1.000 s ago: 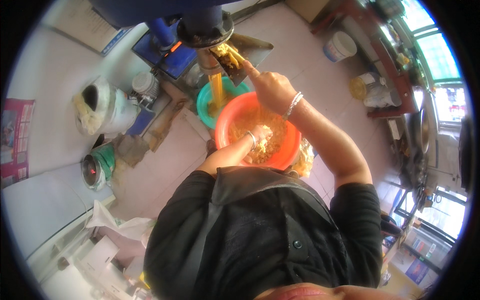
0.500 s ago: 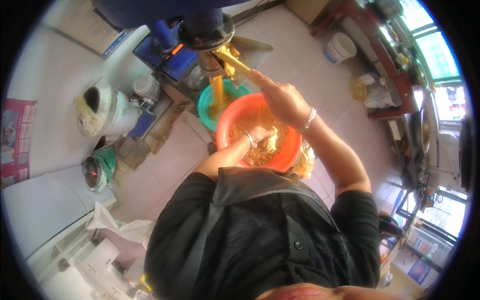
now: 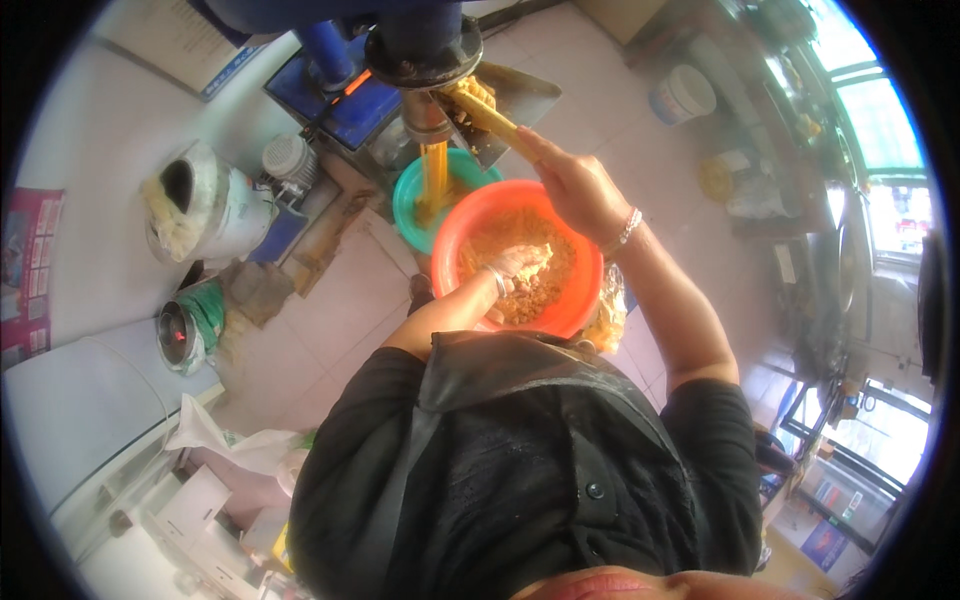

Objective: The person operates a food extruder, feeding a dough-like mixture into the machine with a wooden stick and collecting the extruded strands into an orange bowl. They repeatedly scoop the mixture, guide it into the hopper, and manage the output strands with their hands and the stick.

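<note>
My right hand (image 3: 580, 195) is wrapped round a wooden stick (image 3: 510, 132), whose far end rests among yellow lumps (image 3: 478, 92) on the metal feed tray (image 3: 535, 92) of a blue machine. Inside the orange basin (image 3: 447, 225), my left hand (image 3: 515, 265) is closed on a pale yellow lump (image 3: 541, 258). Crumbly yellow-brown bits (image 3: 530, 298) lie beneath it. From the machine's metal outlet (image 3: 427, 118), yellow strands (image 3: 435, 170) hang into a green basin (image 3: 405, 205) beside the orange one.
At the left stand a grey motor (image 3: 290, 158), a white bucket (image 3: 225, 215) on its side and a round metal can (image 3: 178, 338). A white tub (image 3: 683, 95) sits on the tiled floor at the far right. A shiny, yellowish bag (image 3: 608, 320) touches the orange basin's right side.
My left hand has shifted slightly within the orange basin, still with the yellow lump. My right hand and the stick have moved slightly to the right in view. The whole view has shifted a little.
</note>
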### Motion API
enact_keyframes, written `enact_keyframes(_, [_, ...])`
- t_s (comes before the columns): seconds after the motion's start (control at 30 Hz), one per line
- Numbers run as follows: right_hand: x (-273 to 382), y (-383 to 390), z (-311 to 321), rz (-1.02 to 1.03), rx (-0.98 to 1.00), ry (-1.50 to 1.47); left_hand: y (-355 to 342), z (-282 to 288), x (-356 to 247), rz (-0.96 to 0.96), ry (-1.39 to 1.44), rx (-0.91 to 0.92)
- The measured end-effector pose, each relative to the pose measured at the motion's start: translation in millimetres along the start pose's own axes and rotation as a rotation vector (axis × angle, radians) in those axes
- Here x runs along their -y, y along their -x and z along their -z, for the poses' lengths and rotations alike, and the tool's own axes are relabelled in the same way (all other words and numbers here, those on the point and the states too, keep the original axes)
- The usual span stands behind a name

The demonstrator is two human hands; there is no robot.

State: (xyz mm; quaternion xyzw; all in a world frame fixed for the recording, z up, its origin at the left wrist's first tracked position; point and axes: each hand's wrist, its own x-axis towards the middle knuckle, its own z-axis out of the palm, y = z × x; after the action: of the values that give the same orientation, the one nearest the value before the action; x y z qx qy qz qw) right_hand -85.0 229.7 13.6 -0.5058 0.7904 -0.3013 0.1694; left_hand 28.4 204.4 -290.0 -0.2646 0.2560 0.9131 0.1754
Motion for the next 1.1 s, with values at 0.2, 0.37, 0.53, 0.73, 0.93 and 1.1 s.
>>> enact_keyframes(0.2, [-5, -9, -4, -0.03, -0.007, 0.041, 5, -14, -5, -0.058, -0.158, -0.083])
enact_keyframes(0.37, [-9, -16, -1, -0.11, 0.006, -0.081, 5, -19, -6, -0.152, -0.239, -0.042])
enact_keyframes(0.53, [-6, 0, 16, 0.001, -0.028, -0.05, 26, -39, -22, -0.13, 0.166, 0.263])
enact_keyframes(0.73, [2, -4, 16, -0.147, 0.06, 0.194, 53, -47, -31, -0.045, 0.105, 0.125])
enact_keyframes(0.93, [-17, 3, 36, 0.047, -0.052, 0.131, 136, -91, -73, -0.286, -0.01, 0.111])
enact_keyframes(1.1, [-18, 11, 62, 0.045, -0.142, 0.128, 189, -144, -159, -0.947, -0.579, -0.169])
